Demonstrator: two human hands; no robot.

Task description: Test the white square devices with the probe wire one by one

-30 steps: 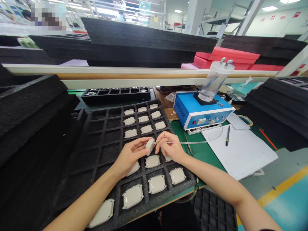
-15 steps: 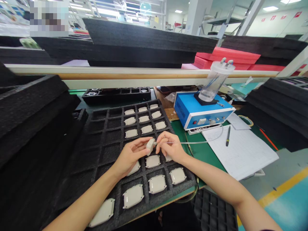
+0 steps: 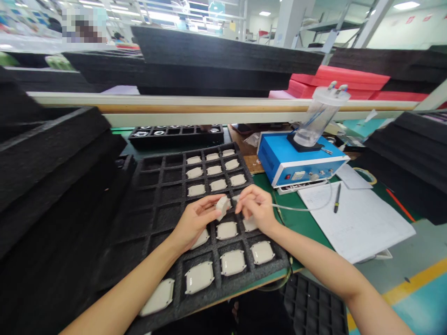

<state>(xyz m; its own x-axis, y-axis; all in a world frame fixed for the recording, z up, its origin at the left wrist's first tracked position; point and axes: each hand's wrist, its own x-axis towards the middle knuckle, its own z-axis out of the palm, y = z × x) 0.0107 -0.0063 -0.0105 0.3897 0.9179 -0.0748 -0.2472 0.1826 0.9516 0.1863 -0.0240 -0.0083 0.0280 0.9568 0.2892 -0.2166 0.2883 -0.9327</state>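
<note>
Between the thumb and fingers of my left hand (image 3: 195, 222) is a beige watch case (image 3: 222, 207), tilted up on its edge. My right hand (image 3: 257, 209) pinches the end of a clear thin tube (image 3: 296, 209), whose pale tip points toward the case with a small gap between them. Both hands are above a black foam tray (image 3: 170, 215) with square compartments. Several similar beige cases, such as one watch case (image 3: 233, 263) near the front edge, lie in its middle and right columns. My left hand partly covers another case.
A blue machine (image 3: 303, 160) carrying a clear cylinder (image 3: 321, 116) stands behind on the right. Papers (image 3: 363, 228) with a pen (image 3: 337, 198) lie to the right. Stacked black foam trays (image 3: 52, 186) rise at the left. A white rail (image 3: 209, 118) crosses behind.
My right hand has drawn slightly right with the tube's tip, from up against the watch case to apart from it. The view has shifted a little; my left hand still holds the case.
</note>
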